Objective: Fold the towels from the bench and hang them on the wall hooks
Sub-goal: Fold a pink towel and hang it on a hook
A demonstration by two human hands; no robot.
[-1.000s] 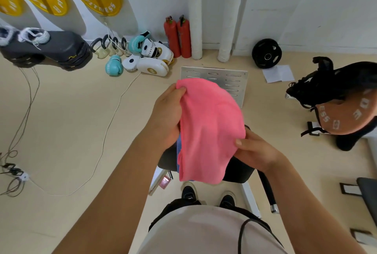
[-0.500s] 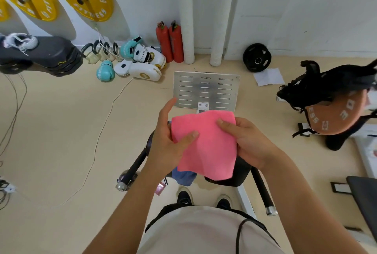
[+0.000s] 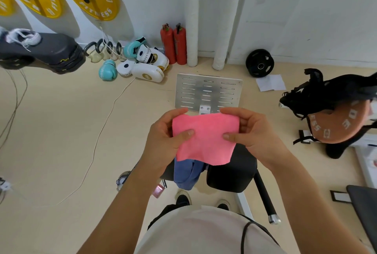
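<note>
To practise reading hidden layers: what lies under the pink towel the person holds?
Below the pink towel, a blue towel drapes over the black bench seat. The blue towel's upper part is covered.

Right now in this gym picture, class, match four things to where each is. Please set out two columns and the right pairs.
Things:
1. pink towel
2. blue towel
3. fire extinguishers
4. black weight plate

Places:
A. leaning against the wall, right of the white pipes
B. gripped by the left hand and the right hand
C. standing by the wall, left of the white pipes
D. draped over the bench

Pairs: 1-B, 2-D, 3-C, 4-A
</note>
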